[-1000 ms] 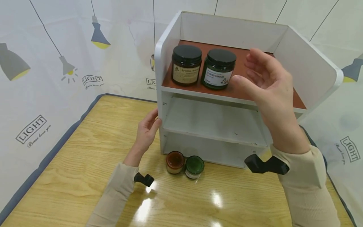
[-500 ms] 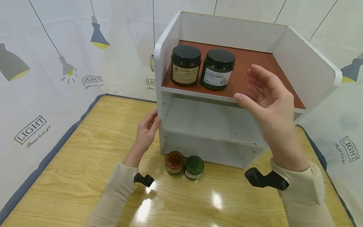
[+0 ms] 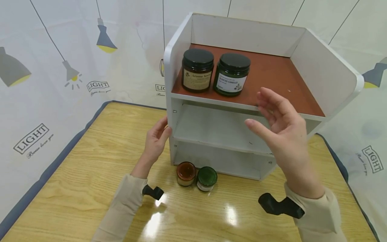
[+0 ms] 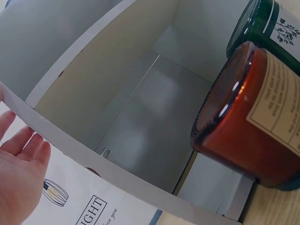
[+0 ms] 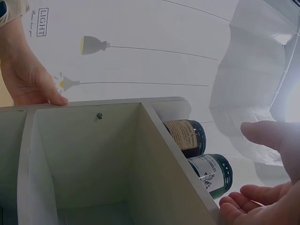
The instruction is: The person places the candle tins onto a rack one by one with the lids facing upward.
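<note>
"Lower and nearer than a second ago: right hand (image 3: 284, 131), down from beside the green jar (image 3: 231, 74) to in front of the shelf (image 3: 208, 124). Fingers?"

"Wide, thumb well apart from the loosely curved fingers. Touching the shelf's near edge (image 3: 211, 101) or not: impossible to tell."

"Left hand (image 3: 155, 141)?"

"Same place as before, at the shelf's left wall (image 3: 169, 84). Fingers slightly bent, touching the outer face."

"And the jars?"

"On the red top (image 3: 272, 80): green jar and, just to the left, brown jar (image 3: 197, 70), both close to the near edge. Narrow gap between brown jar and left wall, another between the two jars. Broad stretch of red top from green jar to right wall (image 3: 329, 74), with room for sideways moving; raised walls at left, right and far side."

"Down on the table (image 3: 90, 161)?"

"Small brown jar (image 3: 186, 173) at left, small green jar (image 3: 207, 178) just beside, both right in front of the shelf's bottom edge (image 3: 239, 175). Wide table room to the right of both."

"Anything extra from the wrists?"

"Left wrist: tan label (image 4: 281, 112) on the small brown jar, sprig (image 4: 286, 30) on the small green jar, both hard to make out from the head. Right wrist: pale sheet (image 5: 258, 79) with bright glare, outside the head view."
</note>
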